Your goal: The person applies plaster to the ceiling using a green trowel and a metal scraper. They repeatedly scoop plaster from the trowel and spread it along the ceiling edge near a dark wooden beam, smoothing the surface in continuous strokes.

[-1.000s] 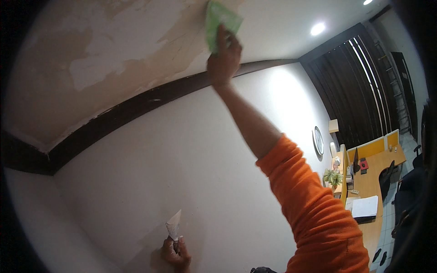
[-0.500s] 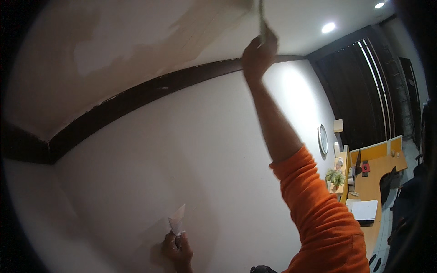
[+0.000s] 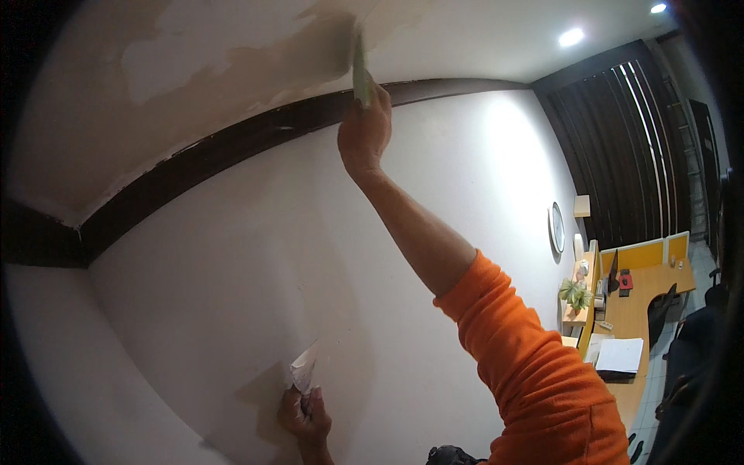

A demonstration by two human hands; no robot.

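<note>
Head view — top centre: right grip (image 3: pixel 366 130) wrapped round a pale-green flat spreader (image 3: pixel 360 74), seen edge-on by the patchy ceiling (image 3: pixel 225 58); contact I can't make out. Lower centre-left: left grip (image 3: pixel 307 415) clenched on a scraper (image 3: pixel 304 368) — blade up, before the white wall (image 3: pixel 232 271).

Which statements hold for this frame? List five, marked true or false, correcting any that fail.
1. The right hand is raised toward the ceiling, holding a green flat tool. True.
2. The left hand is empty. False: it grips a scraper, blade upward.
3. The sleeve on the right arm is blue. False: it is orange.
4. A round clock hangs on the white wall. True.
5. The green plant stands on the floor. False: it stands on a wooden ledge beside the desk.
</note>
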